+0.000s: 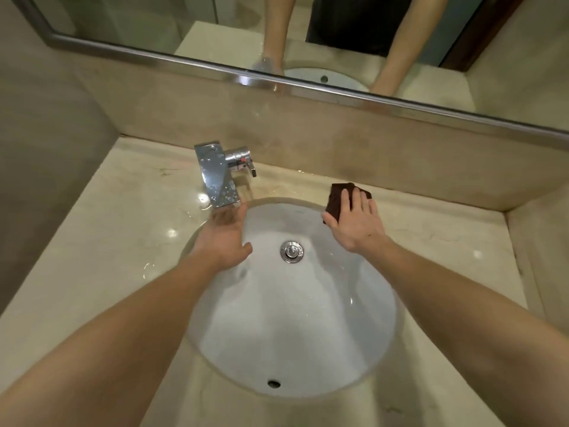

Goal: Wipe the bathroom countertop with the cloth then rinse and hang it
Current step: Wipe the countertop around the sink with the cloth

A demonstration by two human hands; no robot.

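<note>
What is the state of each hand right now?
Left hand: open, holding nothing, near the faucet.
Right hand: open, pressing flat on the cloth.

Chrome faucet (217, 177) at a white sink's (292, 334) far rim, steel-framed mirror (123, 20) above

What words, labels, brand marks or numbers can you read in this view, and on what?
None: no text is readable in this view.
The faucet shows no legible brand; the red mark on its handle is colour only.
The cloth under the right hand, the sink, the countertop and the mirror show no writing.
</note>
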